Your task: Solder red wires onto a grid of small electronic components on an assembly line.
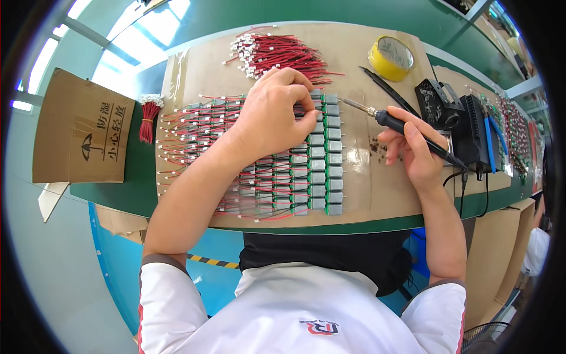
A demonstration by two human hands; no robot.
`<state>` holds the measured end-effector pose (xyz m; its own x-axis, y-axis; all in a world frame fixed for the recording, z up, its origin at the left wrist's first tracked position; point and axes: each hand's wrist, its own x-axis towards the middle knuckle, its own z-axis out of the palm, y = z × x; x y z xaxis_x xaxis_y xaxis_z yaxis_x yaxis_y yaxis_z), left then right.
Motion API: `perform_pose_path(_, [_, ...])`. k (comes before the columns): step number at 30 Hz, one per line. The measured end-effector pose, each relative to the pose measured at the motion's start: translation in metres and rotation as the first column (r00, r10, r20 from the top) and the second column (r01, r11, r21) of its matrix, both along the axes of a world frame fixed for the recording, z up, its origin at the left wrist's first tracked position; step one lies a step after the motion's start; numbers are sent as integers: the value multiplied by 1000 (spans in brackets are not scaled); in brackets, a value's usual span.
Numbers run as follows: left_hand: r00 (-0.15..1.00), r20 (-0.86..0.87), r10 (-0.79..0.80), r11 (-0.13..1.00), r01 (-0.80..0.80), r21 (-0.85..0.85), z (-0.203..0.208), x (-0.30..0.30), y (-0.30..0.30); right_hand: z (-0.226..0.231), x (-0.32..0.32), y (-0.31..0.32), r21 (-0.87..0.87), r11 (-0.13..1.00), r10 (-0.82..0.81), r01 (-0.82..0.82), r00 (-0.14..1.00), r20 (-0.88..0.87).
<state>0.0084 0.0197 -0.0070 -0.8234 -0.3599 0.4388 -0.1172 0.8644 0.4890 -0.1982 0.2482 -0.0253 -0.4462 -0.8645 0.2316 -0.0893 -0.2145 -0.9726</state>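
- Right hand grips the iron; likely light, stiff; I'd hold its handle (tip probably hot);
- left hand curled over motors; whether gripping, I can't tell.

Looked steeply down and forward from the person's head, on the left of two side-by-side fisheye mounts. Took in the white shirt at the near side, the counter beyond it, and a cardboard box on the left. Sat close enough to show the left hand and right hand whole. Bent straight edges toward a dark rim.
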Motion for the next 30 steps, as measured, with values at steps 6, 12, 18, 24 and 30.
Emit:
perform_pose_path(6, [999,8,-36,995,35,99,21,2,-3,0,2,1,13,999,-37,37,999,9])
perform_pose_path(12, [970,44,237,920,-239,311,63,12,-33,-1,1,1,-24,1000,-11,10,999,-41])
perform_pose_path(18, [850,265,454,879,-477,24,75,25,-102,0,2,2,-80,997,-28,19,994,-104])
perform_pose_path(24, [740,497,453,889,-418,-187,31,23,-128,2,3,2,-88,995,-53,44,993,-105])
perform_pose_path(30, [806,402,435,882,-293,-369,20,26,-136,4,4,3,-79,995,-67,58,991,-112])
